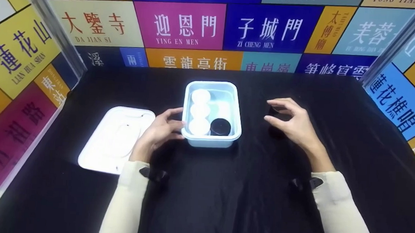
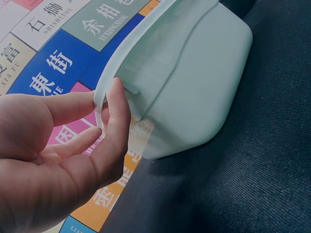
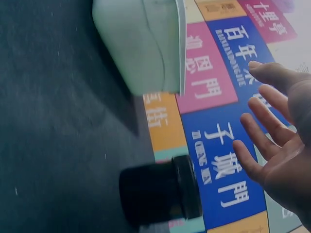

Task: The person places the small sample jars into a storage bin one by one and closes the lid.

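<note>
A pale blue-green plastic box (image 1: 211, 142) stands mid-table. Inside it are three white round-topped items (image 1: 200, 110) in a row along the left side, and a black round-topped jar (image 1: 221, 126) in the near right corner. At the box's left side, my left hand (image 1: 161, 128) pinches the rim between its fingers, as the left wrist view shows. My right hand (image 1: 294, 118) hovers right of the box, thumb and fingers spread apart. Close to it, a black lidded jar (image 3: 158, 191) stands on the cloth, apart from the fingers in the right wrist view.
Left of the box lies a white lid (image 1: 110, 139), partly behind my left wrist. A black cloth (image 1: 202, 195) covers the table. Panels with printed place names (image 1: 184, 25) wall in the back and both sides, with clear posts (image 1: 392, 45) at the corners.
</note>
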`<action>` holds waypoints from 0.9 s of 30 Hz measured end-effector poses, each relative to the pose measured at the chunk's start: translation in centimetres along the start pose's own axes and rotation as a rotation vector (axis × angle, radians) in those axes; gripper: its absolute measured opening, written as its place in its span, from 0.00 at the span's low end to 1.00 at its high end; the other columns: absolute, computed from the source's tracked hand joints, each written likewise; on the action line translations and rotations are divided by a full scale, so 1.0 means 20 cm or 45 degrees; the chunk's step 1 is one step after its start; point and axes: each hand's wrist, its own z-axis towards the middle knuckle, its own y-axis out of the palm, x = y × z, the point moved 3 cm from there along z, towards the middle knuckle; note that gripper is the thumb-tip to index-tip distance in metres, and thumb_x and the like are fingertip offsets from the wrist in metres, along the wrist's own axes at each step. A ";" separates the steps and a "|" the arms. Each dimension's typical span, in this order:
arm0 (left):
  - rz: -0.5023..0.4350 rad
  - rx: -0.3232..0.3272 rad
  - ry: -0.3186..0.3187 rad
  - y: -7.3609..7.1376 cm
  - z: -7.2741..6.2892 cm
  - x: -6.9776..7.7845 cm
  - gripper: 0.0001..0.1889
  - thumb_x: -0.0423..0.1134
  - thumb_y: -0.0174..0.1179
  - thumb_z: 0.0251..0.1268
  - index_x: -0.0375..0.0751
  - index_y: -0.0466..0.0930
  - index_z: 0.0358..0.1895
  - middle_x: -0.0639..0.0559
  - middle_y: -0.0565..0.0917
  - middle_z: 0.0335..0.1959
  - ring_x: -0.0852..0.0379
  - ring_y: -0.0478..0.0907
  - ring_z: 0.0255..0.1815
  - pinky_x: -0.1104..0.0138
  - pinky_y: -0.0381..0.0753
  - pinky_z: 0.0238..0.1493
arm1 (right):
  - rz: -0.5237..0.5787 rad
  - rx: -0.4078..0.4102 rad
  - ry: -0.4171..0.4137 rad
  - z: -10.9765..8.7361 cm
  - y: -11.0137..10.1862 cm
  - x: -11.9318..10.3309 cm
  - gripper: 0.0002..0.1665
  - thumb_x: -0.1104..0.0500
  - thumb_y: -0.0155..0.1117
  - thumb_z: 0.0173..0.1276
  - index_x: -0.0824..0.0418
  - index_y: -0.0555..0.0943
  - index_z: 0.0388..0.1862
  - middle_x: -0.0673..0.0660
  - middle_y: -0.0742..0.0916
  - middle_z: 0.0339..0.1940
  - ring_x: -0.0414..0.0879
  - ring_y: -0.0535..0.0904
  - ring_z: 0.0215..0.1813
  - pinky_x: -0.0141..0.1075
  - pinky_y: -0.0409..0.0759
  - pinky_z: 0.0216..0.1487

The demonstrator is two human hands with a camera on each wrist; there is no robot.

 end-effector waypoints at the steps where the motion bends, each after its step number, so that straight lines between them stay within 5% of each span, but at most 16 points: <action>1: -0.002 -0.005 0.001 0.00 0.00 0.00 0.31 0.28 0.58 0.70 0.41 0.62 0.75 0.39 0.83 0.47 0.56 0.82 0.37 0.68 0.88 0.35 | -0.012 0.009 0.008 0.00 -0.01 0.02 0.25 0.65 0.77 0.57 0.63 0.85 0.56 0.60 0.85 0.53 0.36 0.79 0.55 0.27 0.78 0.57; 8: -0.015 -0.003 0.001 0.00 0.00 -0.01 0.31 0.28 0.58 0.69 0.41 0.62 0.74 0.41 0.82 0.45 0.56 0.82 0.37 0.68 0.88 0.35 | -0.197 0.059 0.101 -0.02 -0.08 0.12 0.27 0.57 0.79 0.57 0.59 0.84 0.57 0.58 0.84 0.56 0.31 0.74 0.57 0.28 0.73 0.56; 15: -0.009 -0.003 -0.001 0.00 0.00 -0.01 0.32 0.28 0.58 0.69 0.41 0.62 0.75 0.39 0.82 0.47 0.56 0.83 0.37 0.68 0.88 0.35 | -0.294 0.081 0.248 -0.05 -0.11 0.23 0.35 0.53 0.81 0.54 0.62 0.81 0.60 0.61 0.78 0.59 0.54 0.76 0.59 0.35 0.72 0.57; 21: 0.001 -0.002 0.005 0.00 0.00 -0.01 0.32 0.28 0.58 0.69 0.41 0.61 0.75 0.41 0.83 0.45 0.56 0.84 0.36 0.68 0.88 0.35 | -0.357 -0.039 0.405 -0.07 -0.11 0.30 0.42 0.42 0.78 0.57 0.62 0.76 0.64 0.65 0.76 0.59 0.60 0.75 0.61 0.50 0.72 0.63; 27: -0.007 0.000 0.011 0.00 0.00 -0.01 0.31 0.28 0.58 0.69 0.41 0.62 0.74 0.42 0.82 0.42 0.56 0.84 0.36 0.67 0.88 0.36 | -0.420 -0.139 0.493 -0.07 -0.11 0.31 0.48 0.40 0.79 0.54 0.63 0.72 0.66 0.67 0.78 0.60 0.62 0.73 0.61 0.53 0.72 0.64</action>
